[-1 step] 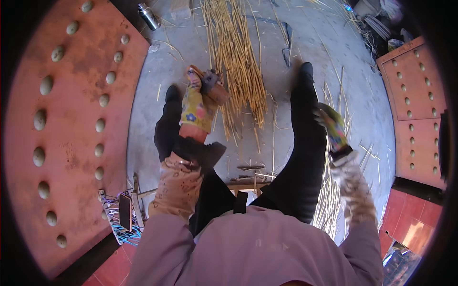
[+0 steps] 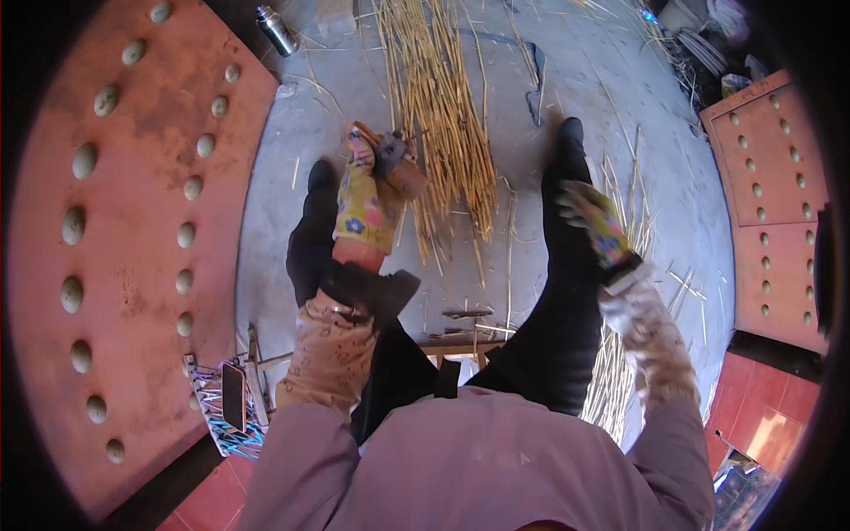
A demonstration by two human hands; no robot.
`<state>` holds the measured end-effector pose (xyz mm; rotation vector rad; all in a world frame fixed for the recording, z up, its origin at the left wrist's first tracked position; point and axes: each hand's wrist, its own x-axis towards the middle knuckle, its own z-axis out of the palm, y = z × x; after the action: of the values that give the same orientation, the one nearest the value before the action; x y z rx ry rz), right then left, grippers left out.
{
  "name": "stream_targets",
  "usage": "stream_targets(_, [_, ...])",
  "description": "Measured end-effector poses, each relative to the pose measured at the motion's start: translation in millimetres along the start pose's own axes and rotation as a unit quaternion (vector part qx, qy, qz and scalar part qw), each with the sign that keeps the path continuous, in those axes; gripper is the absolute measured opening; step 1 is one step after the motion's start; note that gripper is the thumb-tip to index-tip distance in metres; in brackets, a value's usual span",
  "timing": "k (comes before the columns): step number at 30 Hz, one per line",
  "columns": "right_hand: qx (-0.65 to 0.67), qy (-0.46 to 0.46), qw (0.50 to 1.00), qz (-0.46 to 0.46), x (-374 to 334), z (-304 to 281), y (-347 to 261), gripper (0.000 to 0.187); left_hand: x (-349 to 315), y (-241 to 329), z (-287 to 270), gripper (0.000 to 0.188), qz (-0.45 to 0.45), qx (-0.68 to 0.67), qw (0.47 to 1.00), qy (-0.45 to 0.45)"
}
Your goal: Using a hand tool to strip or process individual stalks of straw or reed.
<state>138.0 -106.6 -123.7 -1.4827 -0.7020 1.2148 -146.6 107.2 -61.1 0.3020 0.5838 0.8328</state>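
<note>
My left hand wears a yellow flowered glove with brown-grey wrapping about its fingers. It is closed beside the bundle of straw stalks, level with its near part. A small grey-brown piece shows at its fingers; I cannot make out what it is. Around my left wrist sits a dark band. My right hand, in a similar flowered glove, is over my right lower leg, blurred by motion. Its fingers look stretched and somewhat apart, with nothing seen in them.
More pale stalks lie beside my right leg. Red studded doors stand at left and right. A metal flask is at the far left. A phone rests on a strapped folding stool at near left. A dark strap lies beyond.
My right hand has swung left, from beside my right leg to over it. My left hand has hardly moved.
</note>
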Motion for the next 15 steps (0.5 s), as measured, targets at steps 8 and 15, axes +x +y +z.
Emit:
stream_targets(8, [-0.285,-0.006,0.955,0.079,139.8,97.3,247.2,0.041,-28.7,16.2,10.5,0.041,0.077,0.072,0.994,-0.002])
stream_targets(15, [0.194,0.038,0.887,0.417,97.1,110.5,288.2,0.047,-31.1,14.6,4.4,0.042,0.047,0.070,0.996,0.020])
